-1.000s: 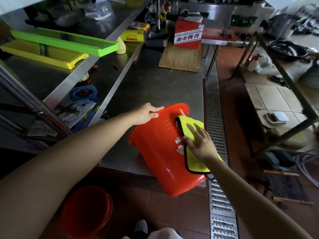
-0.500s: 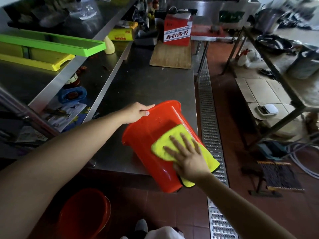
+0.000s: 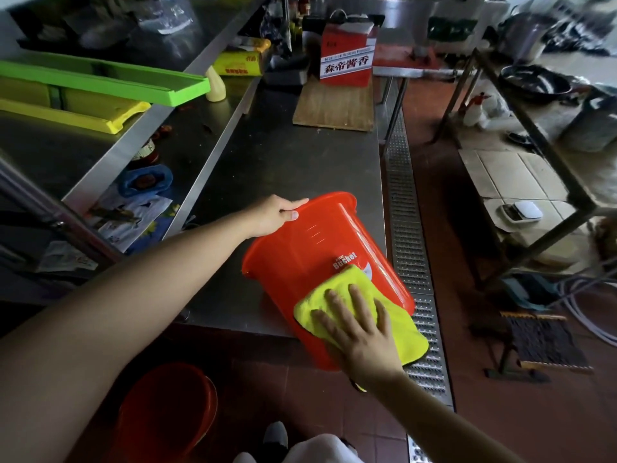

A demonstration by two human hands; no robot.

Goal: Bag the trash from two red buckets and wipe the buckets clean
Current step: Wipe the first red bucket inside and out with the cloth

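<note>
Bucket (image 3: 320, 262), red plastic: tipped on counter (image 3: 283, 168) edge, base twd person.
L hand (image 3: 278, 215) grips far rim; R hand (image 3: 360, 329) flat, fingers spread, pressing cloth (image 3: 404, 325) on wall. Prob. light, slick, thin-walled; hold by rim. 2nd bucket (image 3: 167, 409) on floor.

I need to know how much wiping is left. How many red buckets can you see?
2. One bucket lies tilted on the steel table's near edge, under the yellow cloth. The other bucket stands on the floor below, in shadow. More may be hidden.
</note>
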